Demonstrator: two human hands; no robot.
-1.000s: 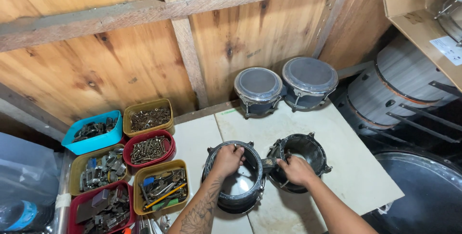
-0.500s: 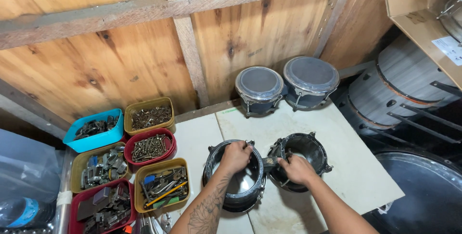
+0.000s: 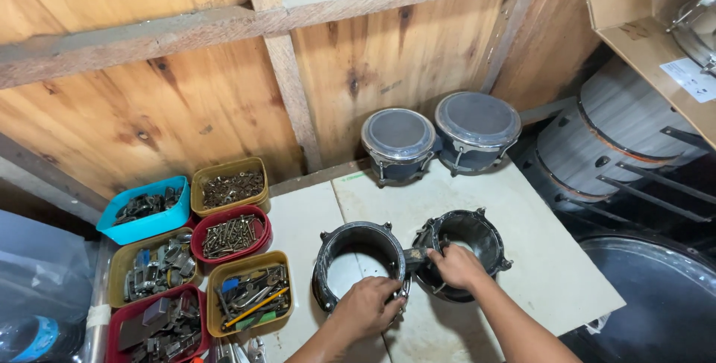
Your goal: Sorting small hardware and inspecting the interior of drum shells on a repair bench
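While both hands work at the near edge of the pale tabletop [image 3: 522, 206], a pair of joined black drum shells [image 3: 406, 258] lies under them, open ends facing up, the pair's long axis running left to right with the right-hand shell set slightly farther from the person. The left hand [image 3: 367, 307] rests on the near rim of the left-hand shell [image 3: 358, 258], its fingers [image 3: 391, 305] curled closed over the rim's near right part. The right hand [image 3: 455, 266] sits at the bridge between the two shells, its fingers [image 3: 440, 252] bent around the near left rim of the right-hand shell [image 3: 466, 247]; whether they pinch something small there cannot be told.

Beyond the fingers, against the wooden wall [image 3: 224, 102], stands a finished pair of bongos [image 3: 440, 135] with grey heads, upright. Well to the left of the left fingers are plastic tubs of hardware: a blue one [image 3: 142, 210], an olive one of screws [image 3: 230, 188], a red one of bolts [image 3: 230, 236], and olive and red ones nearer. Far to the right of the right fingers, up high, a cardboard box [image 3: 641, 42] carries a small white rectangular label [image 3: 690, 78] on its underside flap.
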